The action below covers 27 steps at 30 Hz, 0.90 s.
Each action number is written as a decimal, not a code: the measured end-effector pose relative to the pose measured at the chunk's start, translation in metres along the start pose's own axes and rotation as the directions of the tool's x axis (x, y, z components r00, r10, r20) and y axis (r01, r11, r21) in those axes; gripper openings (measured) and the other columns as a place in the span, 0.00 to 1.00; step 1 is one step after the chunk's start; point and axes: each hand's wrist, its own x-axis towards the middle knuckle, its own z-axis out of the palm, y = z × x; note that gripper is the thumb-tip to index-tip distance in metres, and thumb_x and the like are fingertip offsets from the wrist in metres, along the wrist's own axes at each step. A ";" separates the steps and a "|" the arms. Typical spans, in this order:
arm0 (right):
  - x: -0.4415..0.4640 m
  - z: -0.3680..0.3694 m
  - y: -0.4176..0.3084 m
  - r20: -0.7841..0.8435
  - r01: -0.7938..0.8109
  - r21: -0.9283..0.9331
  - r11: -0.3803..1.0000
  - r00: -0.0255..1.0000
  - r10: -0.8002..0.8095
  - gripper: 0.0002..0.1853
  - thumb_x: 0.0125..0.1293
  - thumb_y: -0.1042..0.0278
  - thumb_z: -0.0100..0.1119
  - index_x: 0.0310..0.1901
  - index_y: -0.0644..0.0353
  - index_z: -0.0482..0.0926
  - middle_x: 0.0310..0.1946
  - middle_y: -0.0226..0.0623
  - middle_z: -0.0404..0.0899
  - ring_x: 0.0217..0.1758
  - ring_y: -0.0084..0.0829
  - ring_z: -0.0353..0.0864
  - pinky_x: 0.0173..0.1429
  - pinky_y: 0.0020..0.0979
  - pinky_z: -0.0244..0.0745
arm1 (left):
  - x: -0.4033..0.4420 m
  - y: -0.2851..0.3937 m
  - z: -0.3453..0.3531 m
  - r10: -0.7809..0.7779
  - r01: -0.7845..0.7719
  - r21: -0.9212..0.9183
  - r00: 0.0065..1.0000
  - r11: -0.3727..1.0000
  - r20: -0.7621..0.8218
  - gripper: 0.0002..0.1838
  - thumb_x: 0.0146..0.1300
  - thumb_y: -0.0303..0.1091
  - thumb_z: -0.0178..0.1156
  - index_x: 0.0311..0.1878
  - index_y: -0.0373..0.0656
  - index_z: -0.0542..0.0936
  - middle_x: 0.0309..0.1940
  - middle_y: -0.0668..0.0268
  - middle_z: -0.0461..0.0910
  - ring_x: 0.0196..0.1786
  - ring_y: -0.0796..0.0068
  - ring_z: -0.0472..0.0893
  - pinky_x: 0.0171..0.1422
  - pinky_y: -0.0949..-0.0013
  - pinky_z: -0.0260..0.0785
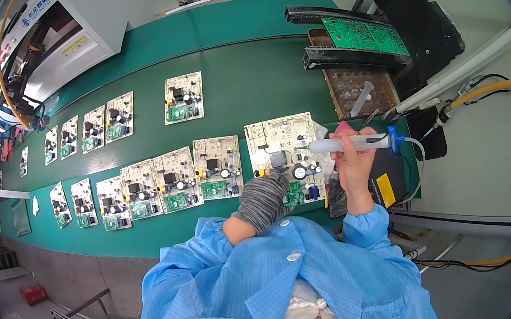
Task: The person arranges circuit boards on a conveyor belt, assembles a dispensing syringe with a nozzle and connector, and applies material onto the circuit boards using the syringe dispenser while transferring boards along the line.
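A circuit board [262,139], cream with a green sub-board along its lower side, lies in front of me on the green bench. My left hand [262,200], in a grey striped knit glove, is closed at the board's lower left side; the glove hides part of that edge and where the fingertips end. Bare fingers of my right hand [354,162] wrap round a dispensing syringe [363,141]. The syringe lies nearly level over the board's right side, its tip pointing left. A blue cap [394,140] joins it to a clear hose [422,160].
More boards [219,164] stretch leftward in two rows on the green bench [244,70]. At the upper right, a green panel [363,35] sits between black rails above a brown tray [358,81] with a loose syringe [362,99]. A white machine [70,48] stands upper left.
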 end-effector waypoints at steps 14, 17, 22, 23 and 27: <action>-0.001 -0.003 0.002 0.000 -0.013 0.020 1.000 1.000 0.013 0.19 0.62 0.75 0.58 0.47 0.51 0.57 0.35 0.37 0.75 0.43 0.34 0.78 0.27 0.26 0.72 | 0.000 0.000 -0.002 -0.003 0.003 0.012 1.000 1.000 0.007 0.31 0.41 0.50 0.70 0.45 0.39 0.75 0.42 0.54 0.73 0.44 0.58 0.78 0.46 0.59 0.72; 0.000 -0.005 0.003 0.007 -0.015 0.022 1.000 1.000 0.015 0.19 0.62 0.74 0.58 0.47 0.50 0.57 0.35 0.37 0.75 0.43 0.34 0.78 0.27 0.26 0.72 | 0.000 0.002 -0.008 -0.013 0.013 0.014 1.000 1.000 0.028 0.31 0.41 0.49 0.70 0.45 0.39 0.75 0.43 0.54 0.73 0.44 0.58 0.78 0.46 0.59 0.72; 0.001 -0.006 0.003 0.011 -0.034 0.054 0.998 0.999 0.034 0.18 0.63 0.70 0.58 0.47 0.48 0.58 0.36 0.36 0.76 0.43 0.35 0.78 0.28 0.27 0.72 | 0.001 -0.002 -0.001 0.014 -0.014 0.003 1.000 1.000 -0.017 0.31 0.41 0.49 0.70 0.45 0.39 0.74 0.45 0.54 0.72 0.44 0.57 0.78 0.46 0.58 0.72; 0.001 -0.007 0.003 0.022 -0.028 0.061 0.998 0.999 0.026 0.17 0.64 0.68 0.58 0.46 0.48 0.59 0.36 0.35 0.76 0.43 0.36 0.78 0.28 0.27 0.72 | 0.001 -0.003 0.000 0.015 -0.015 -0.001 1.000 1.000 -0.024 0.31 0.41 0.50 0.70 0.45 0.40 0.74 0.46 0.54 0.72 0.44 0.57 0.78 0.47 0.58 0.72; 0.018 -0.031 0.003 -0.029 -0.124 0.477 0.870 0.987 0.156 0.16 0.63 0.43 0.54 0.42 0.44 0.69 0.37 0.31 0.75 0.47 0.36 0.75 0.32 0.30 0.70 | 0.020 -0.016 -0.006 -0.104 0.103 0.014 0.993 0.995 0.060 0.33 0.40 0.53 0.71 0.46 0.41 0.75 0.50 0.54 0.70 0.44 0.55 0.78 0.48 0.58 0.71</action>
